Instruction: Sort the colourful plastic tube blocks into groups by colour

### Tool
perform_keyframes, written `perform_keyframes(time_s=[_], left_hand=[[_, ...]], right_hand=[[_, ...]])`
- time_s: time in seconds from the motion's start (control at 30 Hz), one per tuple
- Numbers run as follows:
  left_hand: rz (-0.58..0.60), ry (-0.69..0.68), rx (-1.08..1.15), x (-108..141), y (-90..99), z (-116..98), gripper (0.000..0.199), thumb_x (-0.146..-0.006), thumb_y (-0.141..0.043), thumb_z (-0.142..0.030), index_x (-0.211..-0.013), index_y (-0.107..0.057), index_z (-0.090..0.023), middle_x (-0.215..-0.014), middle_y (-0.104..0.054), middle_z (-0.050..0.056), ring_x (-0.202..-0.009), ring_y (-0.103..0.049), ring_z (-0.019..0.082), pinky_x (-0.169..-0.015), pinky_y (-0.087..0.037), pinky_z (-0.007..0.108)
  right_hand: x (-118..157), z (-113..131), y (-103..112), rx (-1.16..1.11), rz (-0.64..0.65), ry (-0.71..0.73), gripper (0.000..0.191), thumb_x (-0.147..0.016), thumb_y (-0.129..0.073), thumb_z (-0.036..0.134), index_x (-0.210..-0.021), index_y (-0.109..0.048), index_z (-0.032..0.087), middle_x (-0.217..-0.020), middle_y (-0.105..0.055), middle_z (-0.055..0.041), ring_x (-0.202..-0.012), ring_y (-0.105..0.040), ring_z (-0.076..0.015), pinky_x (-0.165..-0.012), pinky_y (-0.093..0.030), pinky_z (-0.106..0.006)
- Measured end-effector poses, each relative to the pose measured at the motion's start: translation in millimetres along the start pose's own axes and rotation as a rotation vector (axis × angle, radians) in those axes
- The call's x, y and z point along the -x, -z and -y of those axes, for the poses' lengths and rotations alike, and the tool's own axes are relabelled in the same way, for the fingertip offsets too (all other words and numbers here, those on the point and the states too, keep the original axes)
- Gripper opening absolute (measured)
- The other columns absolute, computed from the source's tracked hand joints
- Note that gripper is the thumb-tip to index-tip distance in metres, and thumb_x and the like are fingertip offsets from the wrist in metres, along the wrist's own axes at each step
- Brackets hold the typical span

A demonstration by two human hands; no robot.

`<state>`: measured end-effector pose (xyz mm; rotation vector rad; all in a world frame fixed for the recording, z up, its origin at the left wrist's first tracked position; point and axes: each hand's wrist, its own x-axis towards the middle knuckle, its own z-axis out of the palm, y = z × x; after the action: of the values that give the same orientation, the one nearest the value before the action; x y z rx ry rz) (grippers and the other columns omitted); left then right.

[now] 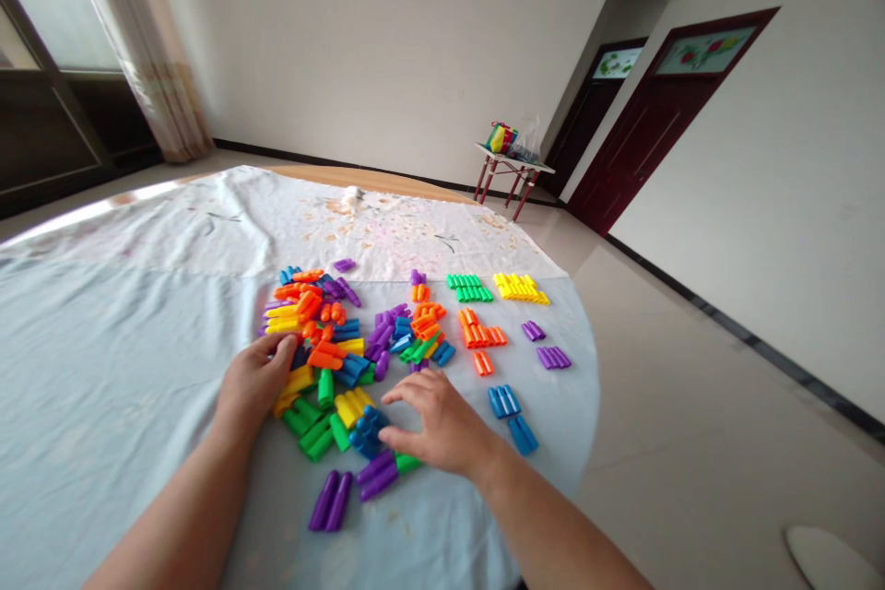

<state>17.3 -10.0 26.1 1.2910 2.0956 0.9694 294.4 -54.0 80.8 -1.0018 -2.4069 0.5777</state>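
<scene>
Bullet-shaped plastic toy pieces, joined in twos and threes, lie in a mixed heap [328, 355] on the cloth. My left hand [254, 384] rests at the heap's left edge, beside yellow pieces [297, 380]. Its thumb and fingers are drawn together, and what lies between them is hidden. Over the near right side of the heap is my right hand [442, 419], its thumb and fingers apart and holding nothing. Close to its fingertips is a blue piece [369, 430]. Purple pieces [330, 501] lie nearest me, and a green piece [407, 463] shows partly below my right hand.
Single-colour groups lie to the right: green [470, 288], yellow [520, 288], orange [480, 332], purple [553, 357] and blue [504, 401]. A light blue cloth [138, 369] covers the round table. Beyond, a small table [515, 159] carries a colourful bag [501, 137].
</scene>
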Motion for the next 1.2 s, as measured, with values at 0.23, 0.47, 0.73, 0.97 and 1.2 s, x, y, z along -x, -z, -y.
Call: perform_keyframes(time_s=[0.23, 0.47, 0.73, 0.97, 1.2], left_hand=[[-0.037, 0.015, -0.002, -6, -4.1, 6, 0.049, -0.076, -0.042, -0.052, -0.102, -0.064, -0.018, -0.094, -0.068, 0.007, -0.079, -0.061, 0.018, -0.058, -0.044, 0.022], [-0.039, 0.023, -0.008, -13, -4.7, 13, 0.047, -0.075, -0.045, -0.052, -0.101, -0.064, -0.018, -0.095, -0.068, 0.006, -0.081, -0.062, 0.019, -0.06, -0.045, 0.022], [-0.036, 0.023, -0.02, -16, -4.8, 14, 0.046, -0.075, -0.045, -0.051, -0.102, -0.065, -0.019, -0.098, -0.068, 0.005, -0.085, -0.061, 0.019, -0.062, -0.045, 0.021], [-0.027, 0.04, -0.045, -13, -1.8, 8, 0.046, -0.075, -0.043, -0.051, -0.102, -0.065, -0.02, -0.095, -0.068, 0.005, -0.082, -0.062, 0.019, -0.061, -0.045, 0.023], [-0.013, 0.061, -0.086, -11, 1.8, 0, 0.048, -0.074, -0.041, -0.052, -0.101, -0.065, -0.02, -0.095, -0.068, 0.006, -0.084, -0.061, 0.022, -0.065, -0.045, 0.026]], right_hand=[[-10, 5, -18, 0.06, 0.05, -0.006, 0.039, -0.07, -0.07, 0.04, -0.102, -0.061, 0.02, -0.095, -0.066, -0.0038, -0.092, -0.056, -0.0194, -0.085, -0.039, -0.031], [-10, 1, -13, 0.009, -0.021, -0.017, 0.028, -0.072, -0.07, 0.033, -0.096, -0.063, 0.02, -0.083, -0.064, -0.0005, -0.085, -0.057, -0.0151, -0.083, -0.04, -0.027], [-8, -16, 3, 0.009, -0.158, -0.175, 0.017, -0.075, -0.064, 0.021, -0.092, -0.066, 0.018, -0.08, -0.063, -0.0012, -0.078, -0.057, -0.0136, -0.076, -0.042, -0.025], [-1, -28, -1, 0.085, -0.152, -0.201, 0.016, -0.077, -0.062, 0.024, -0.092, -0.066, 0.02, -0.081, -0.065, -0.0019, -0.081, -0.058, -0.016, -0.077, -0.043, -0.028], [12, -62, 46, 0.155, -0.368, -0.244, 0.019, -0.081, -0.054, 0.017, -0.097, -0.064, 0.019, -0.094, -0.066, -0.0049, -0.095, -0.057, -0.0168, -0.09, -0.04, -0.031]])
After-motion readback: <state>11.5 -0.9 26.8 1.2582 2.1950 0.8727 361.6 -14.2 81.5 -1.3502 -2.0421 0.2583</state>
